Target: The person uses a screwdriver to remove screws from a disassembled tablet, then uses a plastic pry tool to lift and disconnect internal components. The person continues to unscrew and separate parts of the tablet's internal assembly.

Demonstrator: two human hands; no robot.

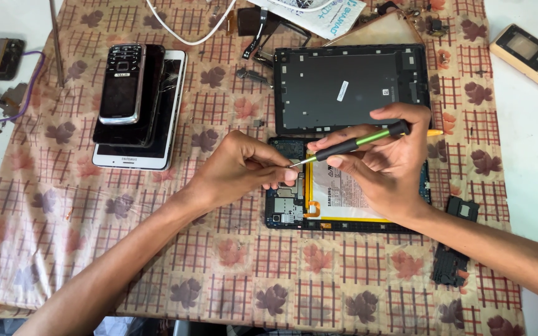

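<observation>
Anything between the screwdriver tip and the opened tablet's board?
Nothing visible blocks it. The right hand holds the screwdriver, its tip meeting the left hand fingertips right over the opened tablet. The detached back cover lies behind, apart.

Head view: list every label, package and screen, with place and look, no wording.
Small label: white slanted strip on the black back cover.
Battery label: white sheet, yellow-edged, in the opened tablet.
Packet: white, blue print, top edge.
Phone screen: small grey rectangle, gold handset, top right.
</observation>
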